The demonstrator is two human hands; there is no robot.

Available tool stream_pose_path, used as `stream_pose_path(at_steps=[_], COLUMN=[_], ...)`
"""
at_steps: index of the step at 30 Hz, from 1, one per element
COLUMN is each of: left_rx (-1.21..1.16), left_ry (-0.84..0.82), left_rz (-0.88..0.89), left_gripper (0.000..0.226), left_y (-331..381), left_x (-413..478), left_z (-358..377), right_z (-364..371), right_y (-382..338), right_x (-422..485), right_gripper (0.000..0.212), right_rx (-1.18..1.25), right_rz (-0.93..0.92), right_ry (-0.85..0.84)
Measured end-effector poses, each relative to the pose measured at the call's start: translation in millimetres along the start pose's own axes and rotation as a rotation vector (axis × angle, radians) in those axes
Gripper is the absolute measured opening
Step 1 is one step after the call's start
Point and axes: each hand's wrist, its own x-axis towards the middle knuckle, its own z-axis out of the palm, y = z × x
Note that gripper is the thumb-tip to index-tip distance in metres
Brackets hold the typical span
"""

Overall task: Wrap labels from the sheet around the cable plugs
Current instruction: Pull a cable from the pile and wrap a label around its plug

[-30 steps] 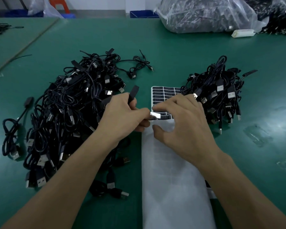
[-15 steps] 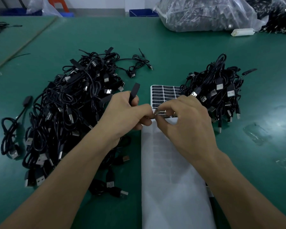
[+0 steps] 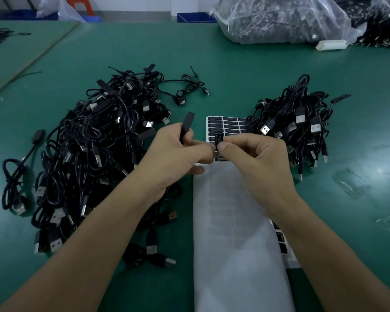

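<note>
My left hand [image 3: 173, 154] grips a black cable; its flat black plug end [image 3: 186, 124] sticks up above the fist. My right hand [image 3: 254, 154] pinches a small black label [image 3: 218, 139] between thumb and forefinger, right beside my left fingertips. Under both hands lies the label sheet [image 3: 225, 124], with rows of black labels at its far end and bare white backing [image 3: 234, 233] running toward me. A big heap of black USB cables [image 3: 95, 154] sits at the left. At the right is a smaller heap [image 3: 302, 127].
The green table [image 3: 245, 82] carries a clear bag full of cables [image 3: 279, 19] at the far right and a white object [image 3: 330, 45] beside it. Another strip of labels [image 3: 282, 244] peeks from under the backing. Clear plastic scraps [image 3: 349, 181] lie at the right.
My right hand has lifted off the sheet with a peeled label and brought it up against the plug in my left hand. The left hand stayed nearly in place.
</note>
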Motion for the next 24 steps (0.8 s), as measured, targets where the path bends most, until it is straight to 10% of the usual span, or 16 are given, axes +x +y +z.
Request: stream_pose_path(at_steps=[15,24], left_rx=[-0.019,0.026], left_ry=[0.008,0.008], left_rz=[0.128,0.138], left_gripper=[0.045,0.045], left_y=[-1.6,-2.2], left_x=[1.2,-0.1], left_z=[0.8,1.2], right_z=[-1.0,2.2], right_y=[0.3,4.3], right_x=[1.1,-4.8], right_gripper=[0.038,0.008], right_rx=[0.145,-0.081], right_rz=[0.024,-0.01], right_ry=[-0.067,0.05])
